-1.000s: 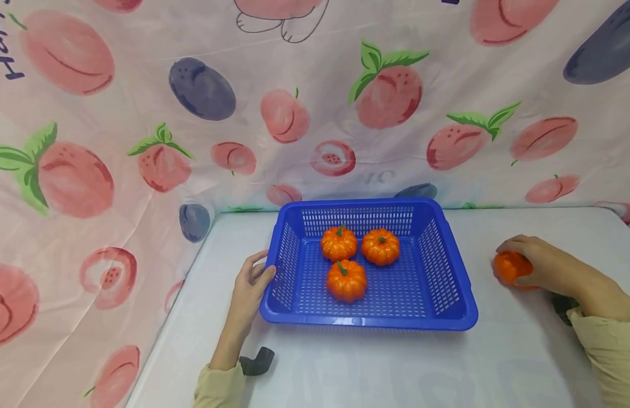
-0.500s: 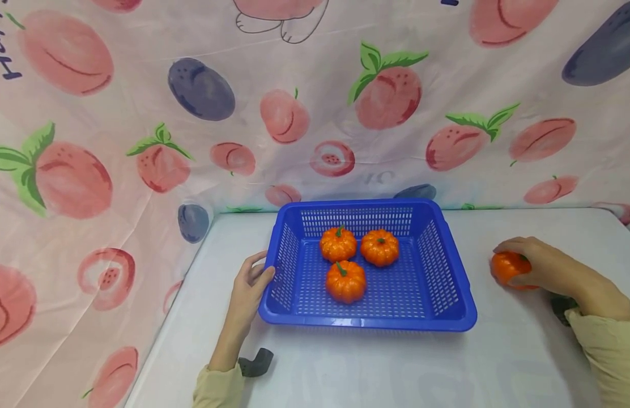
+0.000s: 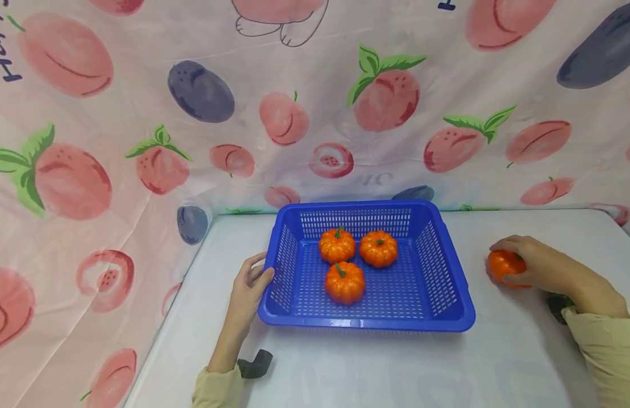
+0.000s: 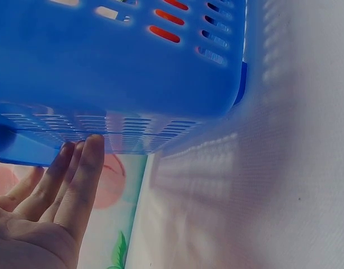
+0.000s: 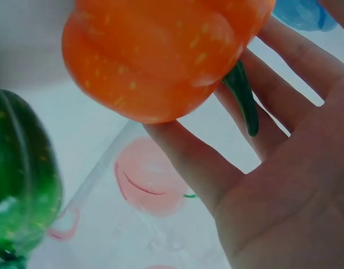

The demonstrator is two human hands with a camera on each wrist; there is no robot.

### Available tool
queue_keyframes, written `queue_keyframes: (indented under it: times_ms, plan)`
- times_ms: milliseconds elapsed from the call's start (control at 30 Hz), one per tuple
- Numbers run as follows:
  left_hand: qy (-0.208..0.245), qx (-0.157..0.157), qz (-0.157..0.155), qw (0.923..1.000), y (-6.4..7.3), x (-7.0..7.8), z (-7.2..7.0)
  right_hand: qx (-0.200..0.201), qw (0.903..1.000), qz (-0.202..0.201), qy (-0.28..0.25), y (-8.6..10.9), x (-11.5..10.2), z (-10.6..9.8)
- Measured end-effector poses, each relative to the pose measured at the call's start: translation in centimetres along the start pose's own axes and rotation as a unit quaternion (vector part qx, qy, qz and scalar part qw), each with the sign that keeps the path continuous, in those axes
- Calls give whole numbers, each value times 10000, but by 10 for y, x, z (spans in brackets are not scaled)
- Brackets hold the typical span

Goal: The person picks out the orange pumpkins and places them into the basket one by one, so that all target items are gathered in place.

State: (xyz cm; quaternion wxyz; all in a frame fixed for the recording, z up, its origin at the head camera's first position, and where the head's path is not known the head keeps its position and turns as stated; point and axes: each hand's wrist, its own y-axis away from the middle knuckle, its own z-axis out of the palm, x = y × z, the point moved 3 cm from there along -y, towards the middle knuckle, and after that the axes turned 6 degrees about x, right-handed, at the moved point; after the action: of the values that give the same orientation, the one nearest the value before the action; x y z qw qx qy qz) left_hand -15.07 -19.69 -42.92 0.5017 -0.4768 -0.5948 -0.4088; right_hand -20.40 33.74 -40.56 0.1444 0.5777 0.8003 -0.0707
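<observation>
A blue plastic basket (image 3: 366, 324) with slotted walls stands on the white table, holding an orange toy pumpkin (image 3: 345, 283) in front and two more behind it. My left hand (image 3: 247, 294) holds the basket's left side, thumb at the rim. In the left wrist view its fingers (image 4: 85, 182) lie against the outer wall. To the basket's right, my right hand (image 3: 541, 265) grips another orange toy pumpkin (image 3: 505, 267) from above. The right wrist view shows that pumpkin's green stem (image 5: 244, 101) pointing toward the palm; the fingers' far ends are partly hidden behind it.
A glossy green ribbed thing (image 5: 20, 174) lies left of the gripped pumpkin in the right wrist view, cut off by the frame. Beside my left wrist is a dark angled object (image 3: 256, 364). A fruit-print cloth (image 3: 315, 113) hangs behind the table.
The whole head view shifts slightly left and down. My right hand stays around the pumpkin, whose stem end shows a little more than at first. The left hand and basket keep their places.
</observation>
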Motion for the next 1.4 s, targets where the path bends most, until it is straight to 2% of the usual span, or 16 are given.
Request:
queue_keyframes:
  times_ms: [600, 833, 1100, 1400]
  plan:
    - [-97, 23, 11, 9999, 1, 1, 0, 444, 9983, -366, 64, 1, -36, -19]
    - [-103, 23, 22, 9999, 2, 2, 0, 465, 9983, -329, 77, 2, -51, -26]
    - [-125, 44, -5, 9999, 1, 2, 1, 325, 9974, -454, -454, -1, -70, -31]
    - [-96, 34, -3, 9999, 2, 2, 0, 505, 9963, -678, -147, -2, -82, -37]
